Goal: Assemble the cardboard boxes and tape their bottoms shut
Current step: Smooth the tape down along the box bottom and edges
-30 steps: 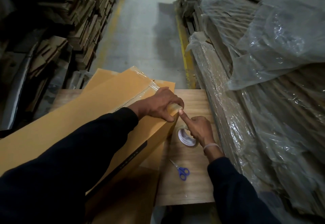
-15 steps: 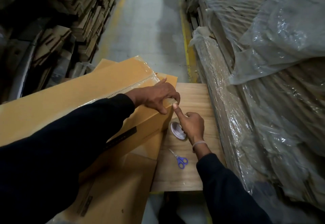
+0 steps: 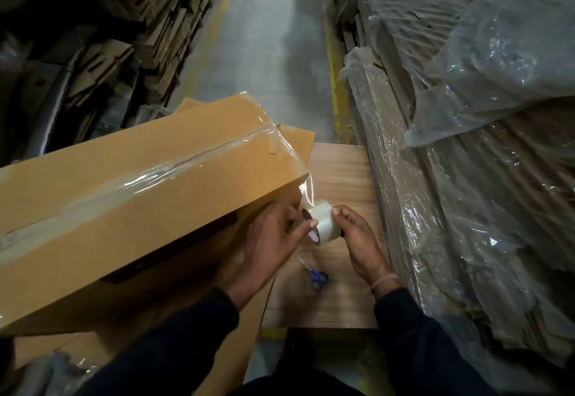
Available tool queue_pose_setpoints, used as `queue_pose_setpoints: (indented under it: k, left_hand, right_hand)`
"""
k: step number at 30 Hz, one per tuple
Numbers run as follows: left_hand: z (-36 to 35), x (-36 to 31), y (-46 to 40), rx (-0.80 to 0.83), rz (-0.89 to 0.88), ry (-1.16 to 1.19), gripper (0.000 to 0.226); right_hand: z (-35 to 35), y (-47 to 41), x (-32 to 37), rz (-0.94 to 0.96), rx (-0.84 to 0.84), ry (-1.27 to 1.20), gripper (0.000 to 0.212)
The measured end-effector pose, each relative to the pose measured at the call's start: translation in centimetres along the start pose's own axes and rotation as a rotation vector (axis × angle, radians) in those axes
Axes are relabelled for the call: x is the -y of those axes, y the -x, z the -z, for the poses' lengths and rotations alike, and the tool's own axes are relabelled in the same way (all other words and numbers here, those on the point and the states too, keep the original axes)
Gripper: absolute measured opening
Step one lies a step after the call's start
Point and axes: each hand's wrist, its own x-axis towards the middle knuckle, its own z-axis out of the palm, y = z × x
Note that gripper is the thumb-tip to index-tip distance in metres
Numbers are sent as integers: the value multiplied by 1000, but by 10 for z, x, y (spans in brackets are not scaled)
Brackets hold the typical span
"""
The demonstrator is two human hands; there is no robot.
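In the head view, a long cardboard box (image 3: 133, 205) is seen lying across a wooden surface (image 3: 339, 177), filling the frame from 9 o'clock toward the centre. A strip of clear tape (image 3: 174, 168) has been laid along its top seam and carried over the right end, where a loose tail hangs down to the tape roll (image 3: 322, 223). The roll is held just off the box's right end, slightly right of centre. It is pinched by the right hand (image 3: 357, 240), whose fingers are curled round its outer side, and it is steadied by the left hand (image 3: 270, 240), whose thumb rests against its near face; the other left fingers lie partly hidden against the box end. Blue-handled scissors (image 3: 315, 275) lie on the surface at 6 o'clock of the roll, apart from both hands. Plastic-wrapped stacks of flat cardboard (image 3: 466, 162) rise at 3 o'clock.

The box is judged light but bulky and easily dented, so it is best held by its stiff edges and corners. The tape is thin, sticky and prone to folding on itself; it should be kept taut, and the roll gripped by its rim.
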Motion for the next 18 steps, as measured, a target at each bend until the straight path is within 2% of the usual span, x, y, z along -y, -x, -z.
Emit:
queue_pose_setpoints:
  k: [2,4,5,10,13,15,18]
  left_hand:
    - [-15,8,-2,35,186,203,56]
    - [-26,12,-12,102,251,511,71]
    - [-32,14,-18,124,255,608,72]
    - [-45,20,-47,199,231,743,29]
    - [-45,28,-56,237,245,778,24]
    - [-46,30,-57,246,240,773,25]
    - [-46,24,-56,248,250,807,27]
  right_hand:
    - [3,-2,0,7,18,8,40]
    - [6,-3,1,16,16,4,35]
    - [7,-3,1,19,18,-5,32]
    - [11,-15,-8,14,47,-16,34]
    - [19,-20,-24,-40,-91,-54,26]
    - [25,-18,-43,-81,-188,54,17]
    - [25,-8,-83,-159,-92,408,24]
